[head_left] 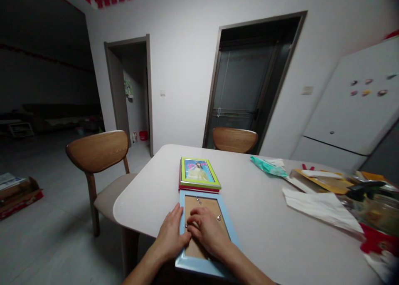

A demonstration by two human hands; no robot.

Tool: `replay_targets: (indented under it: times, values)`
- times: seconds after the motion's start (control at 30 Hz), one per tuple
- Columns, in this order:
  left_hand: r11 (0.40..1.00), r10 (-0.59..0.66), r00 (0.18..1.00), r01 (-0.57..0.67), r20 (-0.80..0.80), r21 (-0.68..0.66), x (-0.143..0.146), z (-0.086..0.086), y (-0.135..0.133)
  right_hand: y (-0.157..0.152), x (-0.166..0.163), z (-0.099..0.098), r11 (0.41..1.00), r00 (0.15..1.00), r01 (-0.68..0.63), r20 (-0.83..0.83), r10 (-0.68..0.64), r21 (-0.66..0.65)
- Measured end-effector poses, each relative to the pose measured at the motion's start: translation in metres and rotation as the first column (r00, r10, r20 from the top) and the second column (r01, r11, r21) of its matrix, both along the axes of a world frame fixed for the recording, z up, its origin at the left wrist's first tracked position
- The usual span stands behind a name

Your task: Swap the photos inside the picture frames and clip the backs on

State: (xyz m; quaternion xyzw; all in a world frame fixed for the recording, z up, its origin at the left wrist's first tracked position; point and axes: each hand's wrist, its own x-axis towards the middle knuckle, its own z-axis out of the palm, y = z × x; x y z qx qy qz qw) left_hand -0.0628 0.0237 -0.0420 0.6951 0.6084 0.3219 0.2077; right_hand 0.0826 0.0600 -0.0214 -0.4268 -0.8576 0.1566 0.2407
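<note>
A light blue picture frame (208, 263) lies face down at the table's near edge, its brown backing board (204, 205) showing small metal clips. My left hand (171, 234) rests on the frame's left rim, fingers lying flat and together, thumb toward a clip. My right hand (207, 229) lies on the backing board with its fingers curled down at a clip on the left side. Just beyond, a green frame (199, 172) with a picture sits face up on a red frame (195, 189).
The white table (249, 218) has papers (321, 206), a teal bag (268, 165) and mixed clutter (358, 185) on its right side. Wooden chairs stand at the left (98, 152) and far side (234, 139). A white fridge (355, 106) is at the right.
</note>
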Motion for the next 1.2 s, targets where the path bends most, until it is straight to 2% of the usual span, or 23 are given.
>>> replay_targets:
  times: [0.13,0.5,0.6,0.73,0.87,1.07,1.2]
  values:
    - [1.0,-0.023,0.999,0.024,-0.028,0.013,0.002,0.0,-0.002,0.002,-0.006,-0.002,0.998,0.999,0.049,0.003,-0.049,0.029]
    - [1.0,0.008,0.992,-0.01,-0.124,-0.008,0.004,-0.004,-0.001,0.011,-0.012,-0.011,0.987,0.989,0.142,0.022,-0.144,0.077]
    - [1.0,0.009,0.993,-0.01,-0.116,-0.009,0.004,-0.003,-0.003,0.021,-0.004,-0.008,0.985,0.987,0.156,0.024,-0.158,0.076]
    - [1.0,0.005,0.995,-0.008,-0.103,-0.026,0.004,-0.001,-0.004,0.047,0.009,-0.007,0.961,0.962,0.265,0.053,-0.27,0.08]
    - [1.0,0.002,0.997,-0.004,-0.082,-0.022,0.003,-0.003,-0.002,0.063,0.011,-0.012,0.946,0.94,0.317,0.11,-0.324,0.076]
    - [1.0,-0.015,0.998,0.015,-0.067,0.007,0.002,-0.008,0.003,0.062,0.006,-0.012,0.948,0.938,0.31,0.141,-0.316,0.066]
    - [1.0,-0.006,0.998,0.007,-0.055,0.008,0.001,-0.009,0.003,0.047,0.017,-0.003,0.972,0.964,0.233,0.124,-0.236,0.042]
